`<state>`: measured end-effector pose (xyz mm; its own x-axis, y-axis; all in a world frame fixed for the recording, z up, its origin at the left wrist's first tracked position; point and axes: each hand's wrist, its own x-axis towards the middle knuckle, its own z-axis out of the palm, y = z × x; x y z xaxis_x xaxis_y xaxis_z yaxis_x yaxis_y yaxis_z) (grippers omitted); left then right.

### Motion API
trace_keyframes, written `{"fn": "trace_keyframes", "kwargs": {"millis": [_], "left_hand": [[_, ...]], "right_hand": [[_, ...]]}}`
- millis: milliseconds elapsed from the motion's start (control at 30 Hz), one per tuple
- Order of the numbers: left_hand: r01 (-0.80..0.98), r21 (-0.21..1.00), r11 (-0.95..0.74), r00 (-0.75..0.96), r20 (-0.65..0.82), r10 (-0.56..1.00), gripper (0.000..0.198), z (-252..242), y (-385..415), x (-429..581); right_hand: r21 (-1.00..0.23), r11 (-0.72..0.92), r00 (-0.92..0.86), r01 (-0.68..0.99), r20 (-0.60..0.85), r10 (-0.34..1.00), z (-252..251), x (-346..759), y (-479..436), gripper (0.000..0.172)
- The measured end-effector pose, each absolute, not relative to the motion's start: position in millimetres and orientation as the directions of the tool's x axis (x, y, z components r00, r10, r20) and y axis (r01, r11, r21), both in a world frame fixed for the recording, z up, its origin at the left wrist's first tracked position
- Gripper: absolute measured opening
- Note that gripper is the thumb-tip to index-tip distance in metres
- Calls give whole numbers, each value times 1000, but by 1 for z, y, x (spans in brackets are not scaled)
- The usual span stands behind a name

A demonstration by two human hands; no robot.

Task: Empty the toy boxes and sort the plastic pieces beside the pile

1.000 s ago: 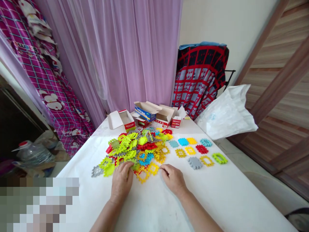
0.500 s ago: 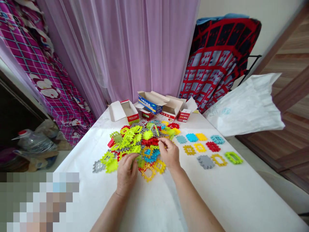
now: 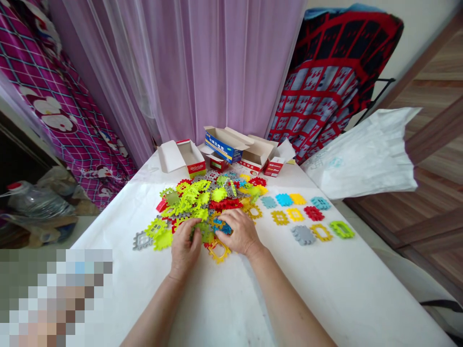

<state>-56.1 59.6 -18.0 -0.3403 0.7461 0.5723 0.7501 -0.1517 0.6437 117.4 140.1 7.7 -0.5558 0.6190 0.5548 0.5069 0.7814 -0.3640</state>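
A heap of toothed plastic building tiles (image 3: 193, 197) in lime green, red, grey, yellow and blue lies before me. My left hand (image 3: 186, 246) is at the near edge, fingers curled; whatever is between them is hidden. Beside its thumb lies a translucent green tile (image 3: 207, 233). My right hand (image 3: 240, 232) has its thumb and fingers closed around a blue tile (image 3: 224, 227) at the heap's near right. Just below it is a yellow frame-shaped tile (image 3: 219, 251). Between the hands and the boxes, a red tile (image 3: 227, 204) lies in the pile.
Right of the heap, several single tiles lie in rows, among them a grey tile (image 3: 303, 234) and a green frame tile (image 3: 341, 230). Open cardboard boxes, including a blue box (image 3: 223, 146), stand at the back of the white table (image 3: 224, 303). A white bag (image 3: 365, 154) sits at the right edge.
My right hand has moved left and closer to me, from beside the red tile onto the blue tile. My left hand stays by the heap's near edge. The view has shifted slightly.
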Motion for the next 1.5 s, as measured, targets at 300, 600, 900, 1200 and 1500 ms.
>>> {"fn": "trace_keyframes", "kwargs": {"millis": [300, 600, 900, 1200, 1500], "left_hand": [[764, 624, -167, -308, 579, 755, 24, -19, 62, -59], [775, 611, -163, -311, 593, 742, 24, -19, 64, -59], [803, 577, -151, -279, 587, 760, 24, -16, 63, -61], [797, 588, -138, -287, 570, 770, 24, -16, 64, -60], [785, 606, -130, -295, 550, 782, 23, -13, 63, -58]], "right_hand": [[-301, 792, -538, 532, 602, 590, 9, 114, 141, 12], [-618, 508, -90, 600, 579, 810, -2, 178, 136, 25], [-603, 226, 63, 765, 420, 905, -19, 230, 126, 29], [-552, 551, -314, 626, 468, 826, -30, 238, 131, 39], [-501, 528, -414, 686, 328, 849, -21, 235, 127, 45]]}}
